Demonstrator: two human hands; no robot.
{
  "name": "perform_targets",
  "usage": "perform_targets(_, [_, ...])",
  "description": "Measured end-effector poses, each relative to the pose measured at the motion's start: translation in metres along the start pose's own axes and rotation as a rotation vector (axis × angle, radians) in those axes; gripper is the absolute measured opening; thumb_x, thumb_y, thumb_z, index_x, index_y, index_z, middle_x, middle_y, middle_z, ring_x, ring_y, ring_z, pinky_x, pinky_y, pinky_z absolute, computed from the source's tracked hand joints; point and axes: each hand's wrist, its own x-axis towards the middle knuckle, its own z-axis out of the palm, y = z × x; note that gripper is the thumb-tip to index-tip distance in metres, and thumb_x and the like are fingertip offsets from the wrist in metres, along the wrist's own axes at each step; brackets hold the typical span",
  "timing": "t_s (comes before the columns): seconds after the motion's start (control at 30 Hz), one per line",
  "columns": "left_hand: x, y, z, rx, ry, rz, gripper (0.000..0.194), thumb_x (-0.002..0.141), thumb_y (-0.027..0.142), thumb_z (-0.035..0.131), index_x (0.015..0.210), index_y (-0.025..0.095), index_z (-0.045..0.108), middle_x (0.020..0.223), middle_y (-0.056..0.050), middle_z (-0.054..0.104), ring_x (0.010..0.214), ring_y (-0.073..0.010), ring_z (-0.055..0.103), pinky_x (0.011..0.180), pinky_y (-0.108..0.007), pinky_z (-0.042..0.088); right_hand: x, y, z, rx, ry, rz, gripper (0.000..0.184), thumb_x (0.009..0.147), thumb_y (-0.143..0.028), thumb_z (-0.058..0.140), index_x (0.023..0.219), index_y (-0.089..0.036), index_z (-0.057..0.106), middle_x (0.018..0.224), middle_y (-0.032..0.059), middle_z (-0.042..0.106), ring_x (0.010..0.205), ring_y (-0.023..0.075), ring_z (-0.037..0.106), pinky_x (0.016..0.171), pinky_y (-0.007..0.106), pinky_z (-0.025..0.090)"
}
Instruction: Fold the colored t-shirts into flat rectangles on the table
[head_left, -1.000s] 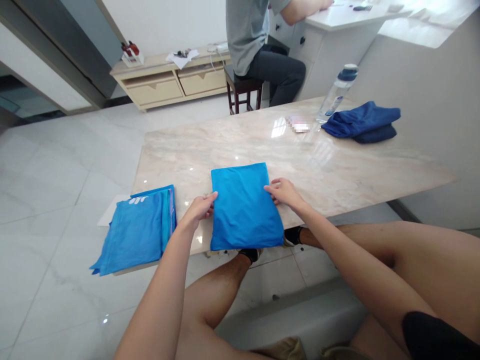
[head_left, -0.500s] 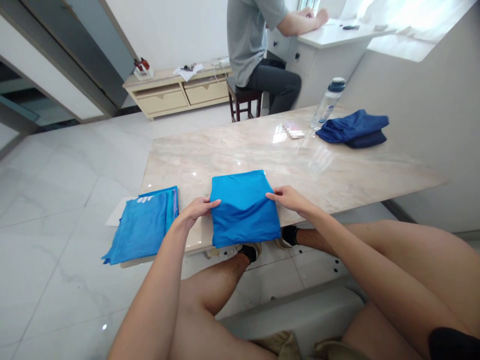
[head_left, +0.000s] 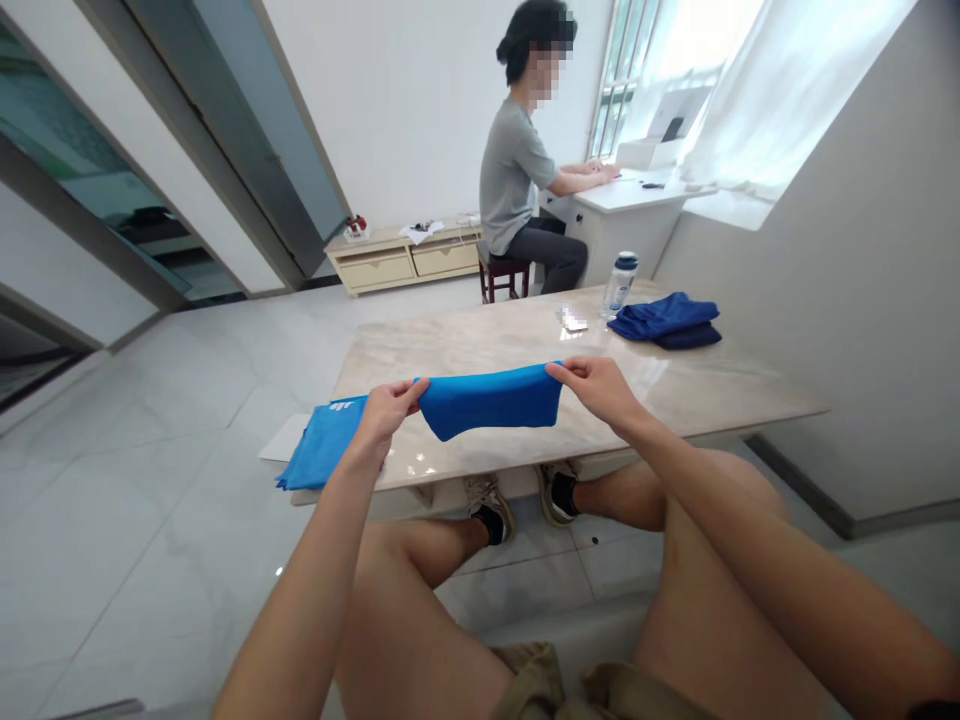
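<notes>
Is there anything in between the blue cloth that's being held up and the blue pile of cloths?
Yes, the left hand: it pinches one top corner of the held cloth, on the side facing the folded pile. The right hand pinches the other top corner. Nothing else visible stands between.

1. Held cloth (head_left: pixel 491 402) hangs between left hand (head_left: pixel 387 410) and right hand (head_left: pixel 601 386), above near side of table (head_left: pixel 442 345).
2. Cloth pile (head_left: pixel 322 445) lies on left end of table.
3. Bottle (head_left: pixel 619 287) stands at far side, right of centre; bundled cloth (head_left: pixel 666 321) lies just right of it.
4. Beyond table: person (head_left: pixel 514 180) sits on stool (head_left: pixel 504 277), low cabinet (head_left: pixel 409 265) to left, desk (head_left: pixel 619 196) to right.
</notes>
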Motion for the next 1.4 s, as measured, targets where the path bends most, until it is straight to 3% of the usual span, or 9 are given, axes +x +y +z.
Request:
perform_targets(0.17, [-0.026,0.055,-0.001,-0.006,-0.073,0.121,0.072,0.056,0.077,0.097,0.093,0.016,0.083,0.092,-0.005,0.081,0.094,-0.0218,0.07,0.093,-0.034,0.057,-0.011,-0.044,-0.037,-0.029,0.024,-0.098,0.06,0.079,-0.08,0.081,0.081,-0.02,0.082,0.081,0.0068,0.077,0.079,0.0239,0.065,0.072,0.034,0.049])
perform_targets(0.3, [-0.022,0.06,0.0,0.097,-0.139,0.073,0.07,0.058,0.075,0.098,0.095,0.017,0.084,0.097,-0.006,0.082,0.1,-0.0231,0.07,0.095,-0.035,0.053,-0.004,-0.035,-0.049,-0.049,-0.009,-0.076,0.054,0.08,-0.072,0.082,0.082,-0.019,0.084,0.083,0.0062,0.076,0.081,0.0214,0.063,0.074,0.033,0.048])
perform_targets(0.5, [0.025,0.02,0.023,0.16,-0.066,-0.052,0.069,0.053,0.074,0.097,0.092,0.018,0.083,0.103,-0.009,0.083,0.112,-0.0288,0.068,0.096,-0.038,0.049,0.035,0.022,-0.025,-0.015,-0.125,0.158,0.059,0.069,-0.075,0.086,0.082,-0.017,0.085,0.08,0.0053,0.073,0.079,0.0193,0.055,0.067,0.031,0.042])
perform_targets(0.73, [0.076,-0.036,0.048,0.189,0.067,0.125,0.069,0.07,0.078,0.083,0.099,0.016,0.083,0.103,-0.011,0.082,0.102,-0.0291,0.07,0.092,-0.038,0.053,0.075,0.087,-0.001,-0.05,-0.051,0.019,0.072,0.077,-0.089,0.076,0.084,-0.018,0.084,0.074,0.0052,0.07,0.071,0.0199,0.053,0.067,0.034,0.04])
perform_targets(0.87, [0.059,-0.107,0.05,0.31,0.097,0.087,0.066,0.077,0.079,0.076,0.099,0.018,0.085,0.108,-0.013,0.081,0.102,-0.0304,0.073,0.089,-0.039,0.056,0.039,0.148,0.006,-0.164,-0.122,0.002,0.067,0.089,-0.087,0.068,0.083,-0.022,0.084,0.076,0.0052,0.07,0.069,0.0206,0.055,0.069,0.036,0.045])
perform_targets(0.97, [0.018,-0.16,0.049,0.417,0.053,0.01,0.061,0.08,0.08,0.073,0.09,0.021,0.085,0.106,-0.012,0.078,0.103,-0.0302,0.073,0.093,-0.041,0.059,-0.008,0.188,0.008,-0.24,-0.226,0.071,0.059,0.095,-0.08,0.066,0.084,-0.025,0.085,0.083,0.0065,0.072,0.072,0.0222,0.06,0.071,0.037,0.049])
perform_targets(1.03, [-0.01,-0.181,0.048,0.452,-0.006,-0.05,0.059,0.083,0.08,0.071,0.087,0.023,0.085,0.107,-0.011,0.077,0.106,-0.0303,0.073,0.1,-0.042,0.06,-0.032,0.201,0.005,-0.265,-0.269,0.117,0.055,0.097,-0.077,0.067,0.086,-0.027,0.085,0.093,0.0084,0.075,0.083,0.0256,0.066,0.077,0.038,0.053])
perform_targets(1.17, [-0.024,-0.183,0.048,0.529,-0.07,-0.178,0.064,0.084,0.085,0.066,0.09,0.025,0.088,0.117,-0.012,0.077,0.117,-0.0337,0.072,0.109,-0.046,0.057,-0.035,0.203,0.0,-0.358,-0.271,0.164,0.049,0.1,-0.072,0.066,0.093,-0.028,0.085,0.102,0.01,0.076,0.104,0.0313,0.069,0.092,0.042,0.055])
perform_targets(1.4, [0.042,-0.167,0.06,0.624,-0.009,-0.183,0.064,0.086,0.082,0.06,0.08,0.022,0.083,0.103,-0.012,0.08,0.103,-0.0329,0.074,0.097,-0.044,0.059,0.007,0.198,0.038,-0.584,-0.128,0.15,0.047,0.103,-0.066,0.065,0.081,-0.026,0.074,0.096,0.0105,0.073,0.103,0.0341,0.066,0.09,0.046,0.053])
